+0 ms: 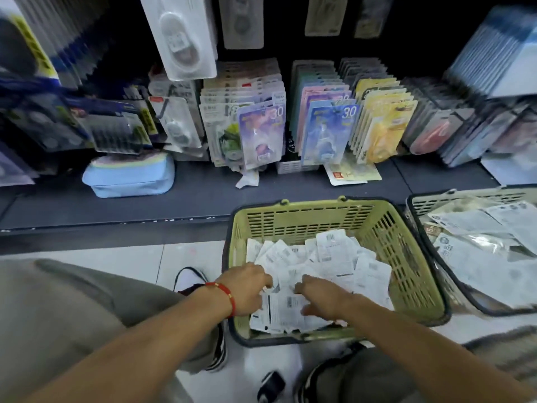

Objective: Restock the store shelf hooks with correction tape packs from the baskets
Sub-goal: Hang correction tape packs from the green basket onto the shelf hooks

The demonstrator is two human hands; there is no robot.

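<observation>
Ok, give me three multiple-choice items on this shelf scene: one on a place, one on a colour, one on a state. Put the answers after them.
1. Where are both hands?
A. On the shelf hooks
B. In the green basket
C. On the blue pouch

2. What colour is the bracelet on the left wrist?
A. Red
B. Yellow
C. White

3. How do the packs in the green basket lie?
A. Hung in a row
B. Stacked upright
C. In a loose pile, white backs up

Answers:
1 B: the left hand and the right hand both reach among the packs inside the green basket, away from the blue pouch on the shelf.
2 A: the bracelet is a red cord.
3 C: they overlap at odd angles with barcodes showing.
</observation>
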